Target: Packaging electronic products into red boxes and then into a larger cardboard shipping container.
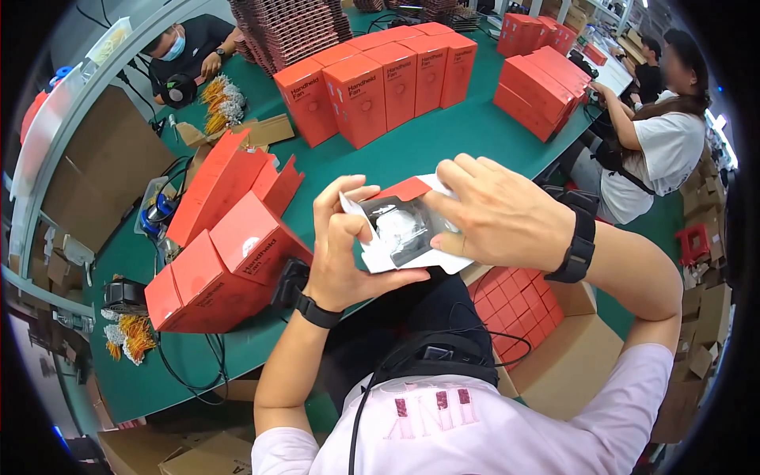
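Between my hands, over the near edge of the table, is a small red box (402, 188) with its white inside flaps spread and its opening turned toward me. A dark insert and something in clear, shiny plastic (400, 226) show inside; its kind I cannot make out. My left hand (336, 257) grips the box's left side, fingers bent over the flap and thumb along the lower edge. My right hand (507, 214) is closed on the right side, with fingers at the upper rim and thumb by the lower flap. Both wrists wear black straps.
Red boxes stand in rows (360, 103) on the green table (348, 170), with more at left (218, 277) and far right (534, 95). Orange-and-white wire bundles (131, 336) lie at left. An open carton (578, 356) of red boxes sits below right. Two co-workers (665, 142) (194, 55) are nearby.
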`<state>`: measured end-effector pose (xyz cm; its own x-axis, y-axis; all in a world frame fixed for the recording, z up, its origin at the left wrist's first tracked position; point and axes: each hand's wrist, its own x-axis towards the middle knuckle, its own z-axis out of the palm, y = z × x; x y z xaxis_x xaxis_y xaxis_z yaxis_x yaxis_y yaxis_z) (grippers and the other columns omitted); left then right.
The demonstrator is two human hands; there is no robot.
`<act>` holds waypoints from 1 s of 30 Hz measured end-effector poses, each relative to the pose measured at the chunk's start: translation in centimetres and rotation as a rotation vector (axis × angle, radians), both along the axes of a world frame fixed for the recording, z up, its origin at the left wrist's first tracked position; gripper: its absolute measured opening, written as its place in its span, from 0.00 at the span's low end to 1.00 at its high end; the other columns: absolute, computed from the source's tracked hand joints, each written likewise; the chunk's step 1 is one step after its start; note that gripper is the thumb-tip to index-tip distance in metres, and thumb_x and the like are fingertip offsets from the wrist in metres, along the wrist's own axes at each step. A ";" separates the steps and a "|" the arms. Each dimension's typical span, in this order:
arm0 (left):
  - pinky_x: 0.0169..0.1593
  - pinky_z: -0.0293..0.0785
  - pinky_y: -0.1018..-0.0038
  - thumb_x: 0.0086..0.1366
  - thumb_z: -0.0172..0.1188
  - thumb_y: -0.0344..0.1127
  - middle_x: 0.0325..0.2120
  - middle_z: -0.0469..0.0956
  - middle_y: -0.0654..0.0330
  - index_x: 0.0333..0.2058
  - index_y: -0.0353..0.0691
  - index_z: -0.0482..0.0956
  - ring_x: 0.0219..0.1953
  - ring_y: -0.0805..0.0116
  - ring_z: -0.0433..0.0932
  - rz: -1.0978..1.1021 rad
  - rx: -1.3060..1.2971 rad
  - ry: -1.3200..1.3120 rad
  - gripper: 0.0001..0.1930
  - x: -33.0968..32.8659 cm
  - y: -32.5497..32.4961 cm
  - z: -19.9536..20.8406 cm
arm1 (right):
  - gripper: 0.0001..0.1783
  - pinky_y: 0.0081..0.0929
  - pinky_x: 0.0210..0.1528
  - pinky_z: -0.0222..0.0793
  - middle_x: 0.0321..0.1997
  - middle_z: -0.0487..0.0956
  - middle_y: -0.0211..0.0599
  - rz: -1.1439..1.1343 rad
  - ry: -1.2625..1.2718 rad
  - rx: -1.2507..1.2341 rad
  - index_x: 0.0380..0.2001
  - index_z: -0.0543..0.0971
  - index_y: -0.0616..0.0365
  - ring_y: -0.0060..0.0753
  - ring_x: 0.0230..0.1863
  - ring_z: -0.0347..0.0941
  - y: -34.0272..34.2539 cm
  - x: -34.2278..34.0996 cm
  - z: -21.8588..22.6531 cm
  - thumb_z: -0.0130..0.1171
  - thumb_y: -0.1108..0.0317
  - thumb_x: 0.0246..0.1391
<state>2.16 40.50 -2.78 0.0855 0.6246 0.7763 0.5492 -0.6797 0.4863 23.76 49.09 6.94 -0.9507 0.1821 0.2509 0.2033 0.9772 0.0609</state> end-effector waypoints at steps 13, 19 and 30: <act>0.58 0.73 0.54 0.38 0.85 0.43 0.60 0.56 0.41 0.46 0.47 0.60 0.57 0.45 0.73 0.052 0.167 -0.119 0.44 4.4 2.5 -1.5 | 0.31 0.43 0.45 0.70 0.34 0.77 0.53 -0.381 -0.193 -0.356 0.37 0.77 0.69 0.54 0.39 0.75 -0.5 0.0 2.0 0.64 0.44 0.51; 0.62 0.65 0.58 0.40 0.81 0.32 0.59 0.62 0.45 0.61 0.43 0.58 0.61 0.45 0.65 0.076 -0.088 -0.009 0.51 7.4 4.6 -2.0 | 0.23 0.44 0.48 0.72 0.40 0.79 0.61 -0.500 -0.261 -0.799 0.43 0.80 0.65 0.54 0.43 0.77 3.8 3.8 0.1 0.50 0.54 0.62; 0.59 0.69 0.54 0.39 0.79 0.31 0.59 0.63 0.42 0.52 0.43 0.68 0.59 0.39 0.68 -0.184 -0.233 0.605 0.40 9.4 6.5 0.4 | 0.27 0.20 0.28 0.61 0.33 0.80 0.30 -0.757 0.228 -1.742 0.41 0.81 0.56 0.20 0.30 0.70 5.5 9.3 -10.2 0.63 0.41 0.57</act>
<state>11.57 47.01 -2.39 0.5840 0.7035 0.4051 0.6564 -0.7028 0.2741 33.02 54.56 -3.29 -0.5436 0.6338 -0.5502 0.4157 -0.3662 -0.8325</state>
